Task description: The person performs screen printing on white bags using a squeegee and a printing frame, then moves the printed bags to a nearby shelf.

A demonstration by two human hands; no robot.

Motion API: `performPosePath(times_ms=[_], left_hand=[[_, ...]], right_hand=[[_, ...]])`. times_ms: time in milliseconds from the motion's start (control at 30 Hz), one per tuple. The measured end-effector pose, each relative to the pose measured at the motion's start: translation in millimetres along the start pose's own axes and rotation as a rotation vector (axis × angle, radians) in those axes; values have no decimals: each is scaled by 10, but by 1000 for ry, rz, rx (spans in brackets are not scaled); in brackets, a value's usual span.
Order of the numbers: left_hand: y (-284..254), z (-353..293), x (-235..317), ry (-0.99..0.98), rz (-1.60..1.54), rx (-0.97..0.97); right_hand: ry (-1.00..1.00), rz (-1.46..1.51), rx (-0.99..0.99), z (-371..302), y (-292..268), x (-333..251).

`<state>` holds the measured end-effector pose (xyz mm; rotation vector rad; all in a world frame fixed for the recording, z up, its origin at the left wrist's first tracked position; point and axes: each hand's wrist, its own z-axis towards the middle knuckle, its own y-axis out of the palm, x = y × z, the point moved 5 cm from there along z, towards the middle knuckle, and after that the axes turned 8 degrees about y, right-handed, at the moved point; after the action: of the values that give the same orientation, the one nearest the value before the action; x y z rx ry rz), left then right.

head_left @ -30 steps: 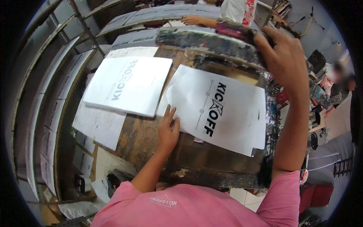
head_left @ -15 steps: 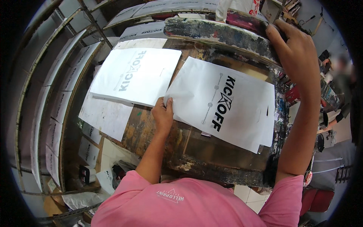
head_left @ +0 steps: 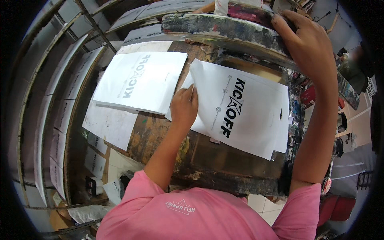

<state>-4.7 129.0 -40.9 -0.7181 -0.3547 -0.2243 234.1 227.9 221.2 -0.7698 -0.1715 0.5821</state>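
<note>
A printed white sheet (head_left: 260, 108) with a bold black print lies over a dark board. My left hand (head_left: 185, 105), fingers closed, pinches its left edge, which is lifted and curled. Another white piece shows beneath that edge by my fingers. To the left, a stack of white printed sheets (head_left: 140, 82) rests on the stained wooden table (head_left: 150, 130). My right hand (head_left: 308, 42) is up at the far right, wrapped round the end of a raised, paint-crusted wooden frame (head_left: 228, 34). Part of its grip is hidden behind the frame's end.
Racks (head_left: 74, 100) loaded with printed white sheets line the left side, and more sheets lie on a rack behind the table. Another person's arm (head_left: 206, 7) shows at the back. Pots and a red seat (head_left: 338, 208) stand at the right.
My left hand has moved right and slightly away, curling the sheet's left edge upward. My right hand and the raised frame have shifted slightly up and left. Another person's arm appears at the back.
</note>
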Motion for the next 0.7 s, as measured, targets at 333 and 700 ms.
performPosePath(times_ms=[333,700], left_hand=[[-350,-8,-1218,-640,-633,328],[-1084,-285,-4313,-1131,-900,201]], right_hand=[[86,75,-148,12,-46,-22],[1,-27,-58,15,33,116]])
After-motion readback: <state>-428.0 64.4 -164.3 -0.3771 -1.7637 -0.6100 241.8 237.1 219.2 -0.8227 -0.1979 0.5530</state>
